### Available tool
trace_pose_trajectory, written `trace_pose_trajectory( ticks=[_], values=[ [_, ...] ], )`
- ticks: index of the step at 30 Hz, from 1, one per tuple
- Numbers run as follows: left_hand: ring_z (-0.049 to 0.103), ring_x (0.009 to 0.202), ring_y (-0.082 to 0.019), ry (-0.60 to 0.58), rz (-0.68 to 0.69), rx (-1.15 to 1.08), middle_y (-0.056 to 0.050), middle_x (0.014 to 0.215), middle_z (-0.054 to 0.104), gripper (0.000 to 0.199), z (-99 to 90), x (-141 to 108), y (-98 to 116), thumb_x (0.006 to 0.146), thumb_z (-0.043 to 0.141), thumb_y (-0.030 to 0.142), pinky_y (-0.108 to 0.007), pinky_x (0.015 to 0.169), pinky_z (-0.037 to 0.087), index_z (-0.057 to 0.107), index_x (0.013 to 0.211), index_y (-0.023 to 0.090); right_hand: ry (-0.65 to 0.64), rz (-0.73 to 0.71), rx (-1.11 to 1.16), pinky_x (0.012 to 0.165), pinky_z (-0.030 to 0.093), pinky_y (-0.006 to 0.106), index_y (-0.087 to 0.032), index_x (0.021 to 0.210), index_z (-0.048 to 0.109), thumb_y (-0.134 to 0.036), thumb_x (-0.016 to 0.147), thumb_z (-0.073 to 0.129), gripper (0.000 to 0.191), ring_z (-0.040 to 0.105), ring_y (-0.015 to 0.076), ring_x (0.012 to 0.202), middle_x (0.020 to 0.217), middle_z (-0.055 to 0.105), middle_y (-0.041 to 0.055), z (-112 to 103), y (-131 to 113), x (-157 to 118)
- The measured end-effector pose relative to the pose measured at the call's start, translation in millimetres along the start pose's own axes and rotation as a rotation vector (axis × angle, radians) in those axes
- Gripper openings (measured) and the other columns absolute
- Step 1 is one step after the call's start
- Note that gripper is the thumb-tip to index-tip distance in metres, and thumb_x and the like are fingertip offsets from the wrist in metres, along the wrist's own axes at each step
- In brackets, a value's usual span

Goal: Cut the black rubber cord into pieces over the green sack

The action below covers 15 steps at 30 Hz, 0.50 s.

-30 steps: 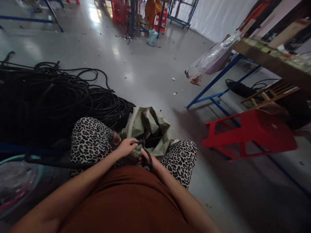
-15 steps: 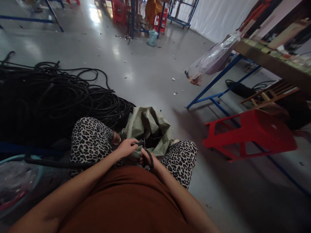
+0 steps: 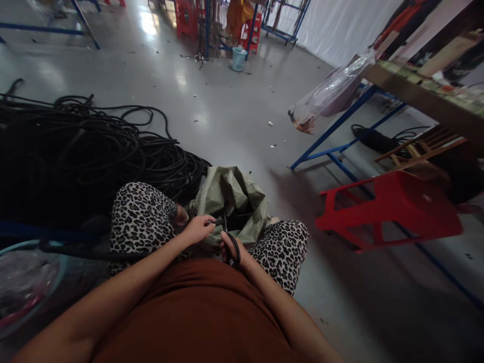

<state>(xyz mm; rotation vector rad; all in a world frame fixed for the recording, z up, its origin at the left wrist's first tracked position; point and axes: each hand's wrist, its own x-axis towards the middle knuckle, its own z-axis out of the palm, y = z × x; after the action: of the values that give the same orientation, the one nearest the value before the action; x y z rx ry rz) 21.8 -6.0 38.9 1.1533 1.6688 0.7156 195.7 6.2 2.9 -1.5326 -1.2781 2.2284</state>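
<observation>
Between my knees stands an open green woven sack (image 3: 251,194) with a dark inside. My left hand (image 3: 199,229) is closed on a black cord (image 3: 218,222), whose short end points right over the sack. Black-handled scissors (image 3: 235,250) are in my right hand (image 3: 229,246), its fingers wrapped in the handles. The blades point up beside the cord's end, over the sack's near edge; whether they touch the cord is too small to tell. A thick stretch of black cord (image 3: 94,253) runs from the left, across the tub, towards my lap.
A large heap of black cord (image 3: 113,146) lies at the left, with a light blue tub (image 3: 60,275) of plastic below it. At the right are a red stool (image 3: 408,212) and a table (image 3: 412,91) with blue legs and a hanging plastic bag (image 3: 328,96).
The scissors in my right hand have turned slightly and their blades look closer together. My left hand has hardly moved.
</observation>
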Motion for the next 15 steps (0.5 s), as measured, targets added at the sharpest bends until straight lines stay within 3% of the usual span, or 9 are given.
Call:
trace_pose_trajectory(
  ticks=[15],
  values=[
    [0.051,0.044,-0.008,0.012,-0.06,-0.028,0.001,0.062,0.062,0.032,1.8,3.0,4.2,0.071,0.048,0.033,-0.02,0.046,0.041,0.059,0.094,0.013,0.058,0.002,0.014,0.03,0.03,0.02,-0.016,0.058,0.048,-0.068,0.07,0.046,0.054,0.039,0.0076,0.028,0.039,0.042,-0.0032,3.4,-7.9,-9.2]
  ],
)
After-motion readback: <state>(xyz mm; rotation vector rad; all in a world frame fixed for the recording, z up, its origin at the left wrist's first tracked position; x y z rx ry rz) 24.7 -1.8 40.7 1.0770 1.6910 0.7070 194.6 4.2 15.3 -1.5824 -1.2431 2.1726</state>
